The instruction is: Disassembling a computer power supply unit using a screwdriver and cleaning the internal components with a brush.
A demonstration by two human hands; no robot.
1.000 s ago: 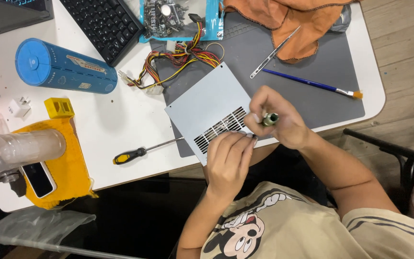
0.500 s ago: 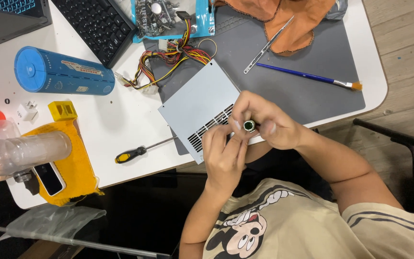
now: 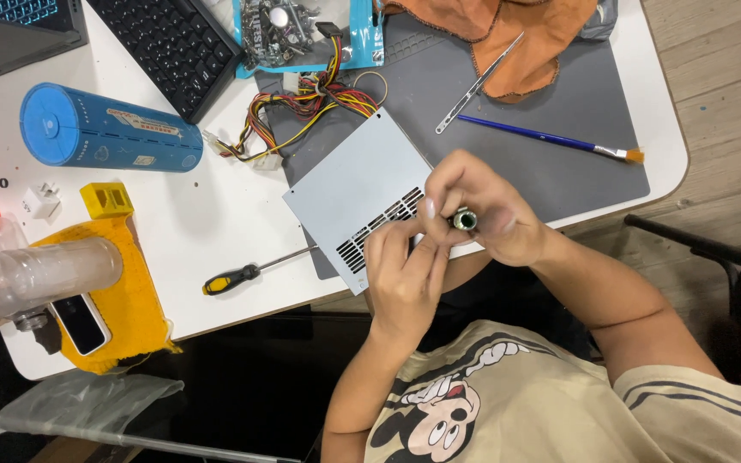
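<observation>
A grey metal power supply box with a vent grille lies on a grey mat, its coloured wire bundle trailing toward the back. My right hand is closed around a small tool whose round green and black end faces the camera, held at the box's near edge. My left hand sits just below it, fingertips touching the box edge and the tool's shaft. What lies under the fingers is hidden.
A black and yellow screwdriver lies left of the box. Tweezers, a blue brush and an orange cloth rest on the mat. Further left are a blue cylinder, keyboard, yellow cloth and clear bottle.
The view has shifted slightly. My right hand has tipped the tool so its round end now faces up between both hands; my left fingers have closed in on it.
</observation>
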